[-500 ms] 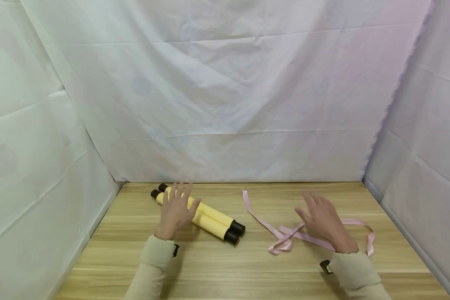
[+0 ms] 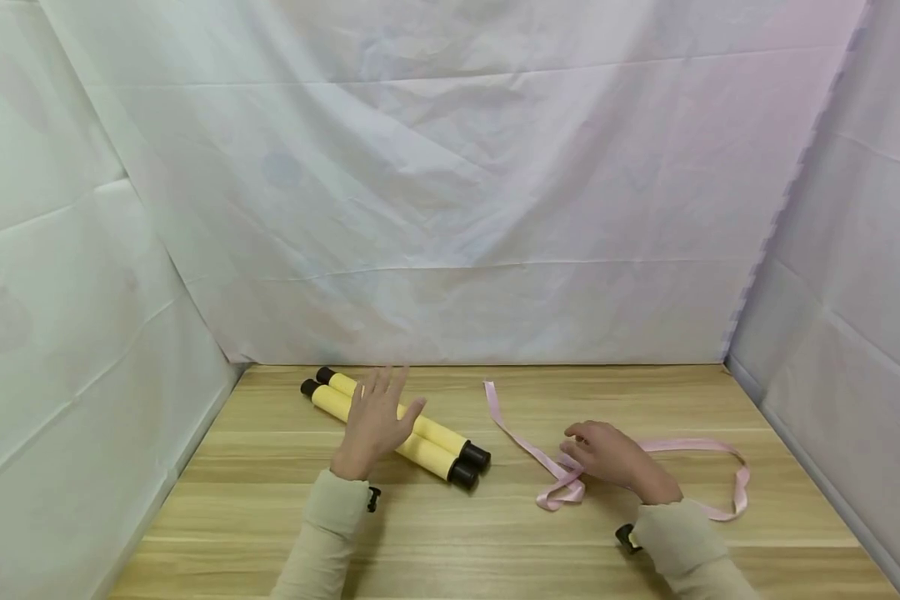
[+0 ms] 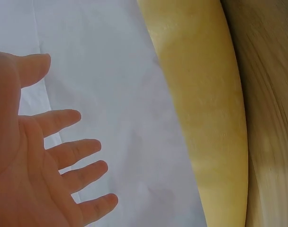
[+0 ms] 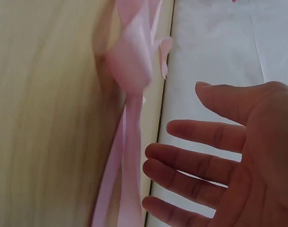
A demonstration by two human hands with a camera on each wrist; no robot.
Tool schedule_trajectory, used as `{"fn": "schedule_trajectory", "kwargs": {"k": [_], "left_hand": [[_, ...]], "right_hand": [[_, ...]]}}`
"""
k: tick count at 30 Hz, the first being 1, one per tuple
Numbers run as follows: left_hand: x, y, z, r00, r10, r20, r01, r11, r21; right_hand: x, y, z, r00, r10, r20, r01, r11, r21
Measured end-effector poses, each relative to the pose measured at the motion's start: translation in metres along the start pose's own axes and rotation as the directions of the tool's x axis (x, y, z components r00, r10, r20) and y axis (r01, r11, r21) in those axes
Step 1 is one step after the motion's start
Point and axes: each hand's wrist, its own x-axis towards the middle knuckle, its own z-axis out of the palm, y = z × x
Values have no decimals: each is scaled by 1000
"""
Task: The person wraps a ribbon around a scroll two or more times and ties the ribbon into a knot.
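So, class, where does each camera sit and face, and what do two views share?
Head: on the head, facing forward and down at the pale wooden table; left hand, right hand and pale sleeves show.
Left wrist: on that wrist, facing a smooth yellow tube; the left hand's palm shows.
Right wrist: on that wrist, facing the shiny pink ribbon; the right hand's palm shows.
Shared: head and right wrist both show that ribbon.

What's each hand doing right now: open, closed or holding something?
Left hand: open, holding nothing, near the two yellow cylindrical tubes with black caps.
Right hand: open, fingers loosely bent, holding nothing, near the long shiny pink ribbon.
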Motion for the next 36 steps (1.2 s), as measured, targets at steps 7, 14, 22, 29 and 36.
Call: {"fn": "schedule_trajectory", "kwargs": {"k": [7, 14, 22, 29, 36], "left_hand": [[4, 7, 9, 999, 40, -17, -41, 998, -50], [7, 14, 15, 998, 61, -6, -61, 995, -73], [13, 24, 20, 995, 103, -14, -104, 993, -54], [16, 28, 24, 989, 147, -25, -149, 985, -82], [17, 33, 28, 983, 181, 11, -178, 976, -122]], "right_hand": [[14, -8, 12, 998, -40, 46, 38, 998, 48], [23, -20, 17, 998, -28, 49, 25, 999, 47], [33, -31, 20, 992, 109, 67, -113, 992, 60], [39, -36, 24, 981, 179, 72, -183, 982, 54], [43, -40, 29, 981, 185, 61, -188, 981, 41]]}}
